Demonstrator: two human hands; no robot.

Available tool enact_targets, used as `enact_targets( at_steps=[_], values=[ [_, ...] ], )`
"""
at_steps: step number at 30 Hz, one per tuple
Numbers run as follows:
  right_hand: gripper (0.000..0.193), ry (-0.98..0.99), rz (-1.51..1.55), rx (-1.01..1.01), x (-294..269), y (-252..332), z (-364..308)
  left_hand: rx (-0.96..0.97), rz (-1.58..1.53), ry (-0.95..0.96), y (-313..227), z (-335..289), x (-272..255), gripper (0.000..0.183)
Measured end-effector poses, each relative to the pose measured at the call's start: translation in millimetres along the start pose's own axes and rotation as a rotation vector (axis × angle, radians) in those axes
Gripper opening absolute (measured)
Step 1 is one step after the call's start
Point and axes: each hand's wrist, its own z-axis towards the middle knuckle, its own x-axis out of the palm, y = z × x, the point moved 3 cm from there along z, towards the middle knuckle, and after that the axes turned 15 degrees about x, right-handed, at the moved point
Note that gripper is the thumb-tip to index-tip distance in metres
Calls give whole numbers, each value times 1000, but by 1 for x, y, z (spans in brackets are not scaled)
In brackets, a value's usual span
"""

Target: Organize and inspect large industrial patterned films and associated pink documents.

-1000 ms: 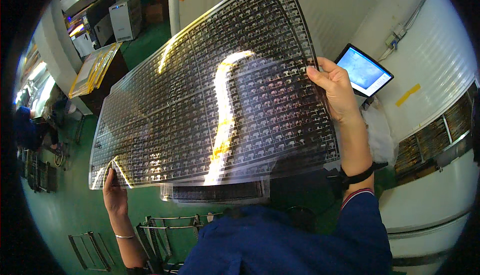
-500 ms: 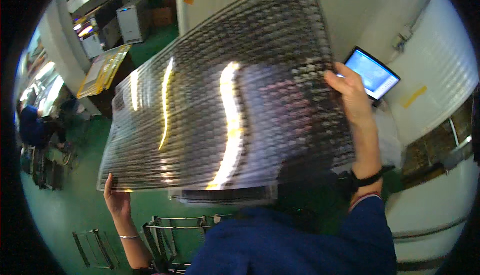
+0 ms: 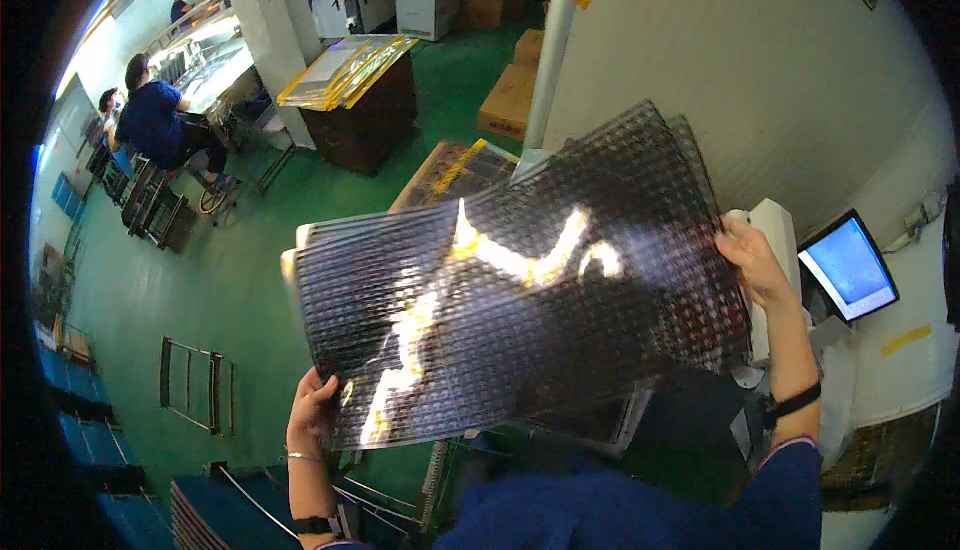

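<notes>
Spread wide between my hands is a large, glossy, dark film sheet [image 3: 530,340] with a fine grid pattern. It is bent, and bright light streaks reflect off it. A second edge at its upper right suggests more than one layer. My left hand [image 3: 312,412] pinches the lower left edge, thumb on the face that I see. At the right edge my right hand [image 3: 757,258] grips it the same way; the fingers behind the sheet are hidden.
A lit monitor [image 3: 850,262] stands at the right beside a white machine [image 3: 772,232]. Film sheets with yellow borders lie on a dark cabinet [image 3: 360,120]. Cardboard boxes [image 3: 508,100], metal racks [image 3: 190,387] and a seated person [image 3: 155,120] are farther off.
The sheet is lower and farther right in the picture, with its left part less tilted. My view has swung left, showing more floor and the seated people. Both hands keep their hold.
</notes>
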Motion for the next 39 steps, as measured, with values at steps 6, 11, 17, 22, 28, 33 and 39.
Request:
enact_targets(
  at_steps=[6, 11, 17, 22, 28, 33, 39],
  values=[
    [50, 185, 474, -75, 52, 50, 82, 153, -37, -263, 30, 9, -56, 34],
    [46, -6, 313, 74, 27, -46, 78, 247, -82, -402, 77, 74, -79, 26],
    [39, -481, 363, 372, -32, -164, -44, 207, -36, -573, 157, 162, -48, 7],
    [39, -737, 526, 585, -19, -218, -137, 127, -136, -564, 279, 196, -61, 13],
    [35, -580, 242, 759, 63, -248, -139, -205, 129, -540, 330, 194, -35, 30],
    [41, -449, -233, 429, 120, -260, -106, -327, -13, -439, 326, 177, -59, 27],
    [70, -216, -730, 205, 180, -243, -83, -597, -30, -346, 298, 141, -62, 25]
  ],
)
